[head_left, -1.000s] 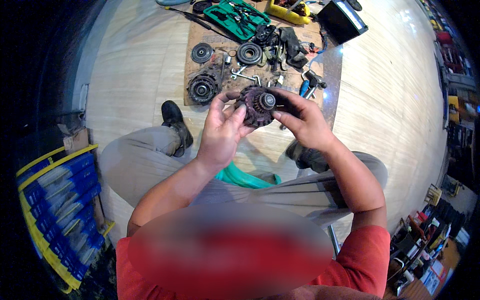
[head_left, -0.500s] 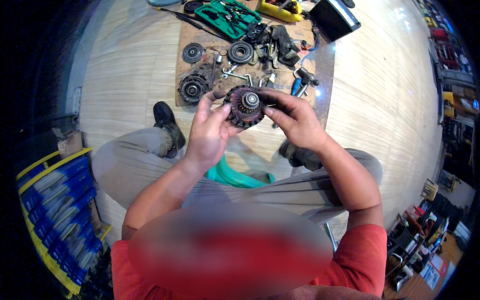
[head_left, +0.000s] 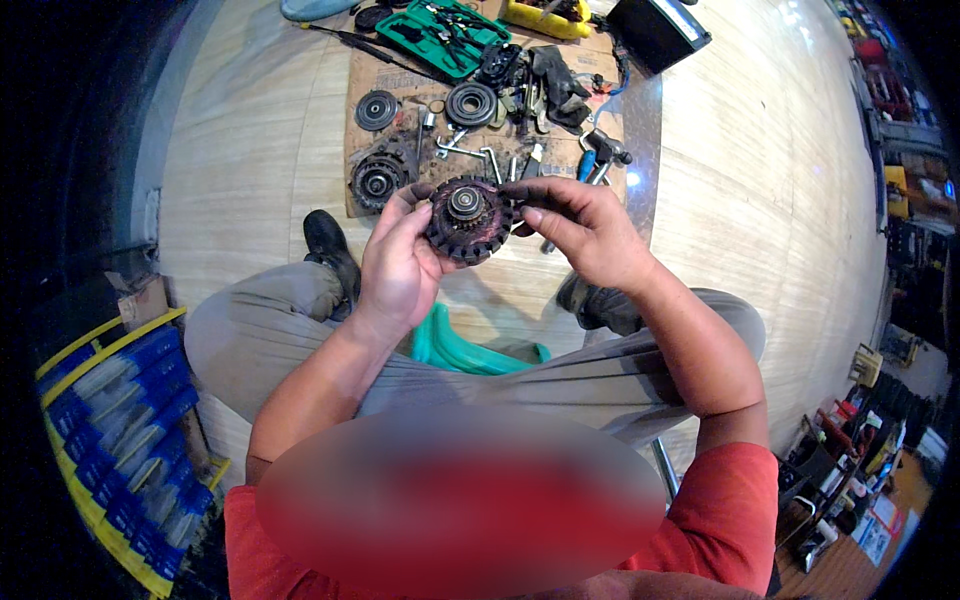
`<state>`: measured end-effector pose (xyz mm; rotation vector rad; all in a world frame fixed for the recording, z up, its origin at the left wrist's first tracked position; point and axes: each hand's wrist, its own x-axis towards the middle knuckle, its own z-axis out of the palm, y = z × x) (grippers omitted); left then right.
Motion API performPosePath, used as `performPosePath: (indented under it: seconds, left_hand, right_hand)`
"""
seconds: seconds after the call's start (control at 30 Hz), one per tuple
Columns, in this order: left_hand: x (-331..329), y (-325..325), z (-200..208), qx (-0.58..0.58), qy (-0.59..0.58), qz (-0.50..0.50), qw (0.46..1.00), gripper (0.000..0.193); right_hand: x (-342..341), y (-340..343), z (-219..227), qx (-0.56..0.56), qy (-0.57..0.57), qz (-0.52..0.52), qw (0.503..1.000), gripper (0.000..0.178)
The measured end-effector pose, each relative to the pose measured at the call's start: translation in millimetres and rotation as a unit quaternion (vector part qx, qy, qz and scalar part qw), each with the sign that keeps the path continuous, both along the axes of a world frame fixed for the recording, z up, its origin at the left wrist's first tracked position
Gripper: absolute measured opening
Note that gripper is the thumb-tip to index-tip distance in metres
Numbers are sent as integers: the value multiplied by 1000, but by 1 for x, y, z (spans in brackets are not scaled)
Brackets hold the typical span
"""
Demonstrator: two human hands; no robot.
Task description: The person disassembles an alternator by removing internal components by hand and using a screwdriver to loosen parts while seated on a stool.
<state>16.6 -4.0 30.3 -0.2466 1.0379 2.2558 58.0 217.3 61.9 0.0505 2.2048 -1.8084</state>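
Between my hands, above the near edge of the cardboard, is a dark round motor armature [head_left: 470,225]. Its rim is slotted, reddish windings show inside, and a shaft with a bright bearing points up toward me. My left hand [head_left: 398,260] is closed around its left side, thumb on the rim and fingers partly hidden beneath. At its right rim, my right hand [head_left: 590,230] has thumb and fingers bent in a pinch against the edge; the fingertips are blackened. Just beyond my left fingers lies a greasy round housing [head_left: 380,177] on the cardboard.
On the cardboard [head_left: 400,78] lie a grooved pulley [head_left: 471,104], a flat disc [head_left: 376,110], a hammer [head_left: 608,147], dark gloves [head_left: 558,85] and a green tool case [head_left: 440,38]. A black box [head_left: 658,35] stands far right. A green stool [head_left: 470,350] is beneath me.
Both hands have brought the armature slightly left and nearer to me. Its face has turned, so the bearing now sits nearer the middle. My right fingers have shifted along the rim.
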Motion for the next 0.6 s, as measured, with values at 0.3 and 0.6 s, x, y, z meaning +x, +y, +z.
performPosePath:
  seconds: [0.3,0.6]
  left_hand:
    - [0,0,-5,4,-28,-4,1000,28]
    - [0,-2,-8,12,-29,-17,999,27]
  right_hand:
    - [2,-3,3,-10,8,-24,1000,30]
    - [3,-2,1,-10,11,-22,1000,30]
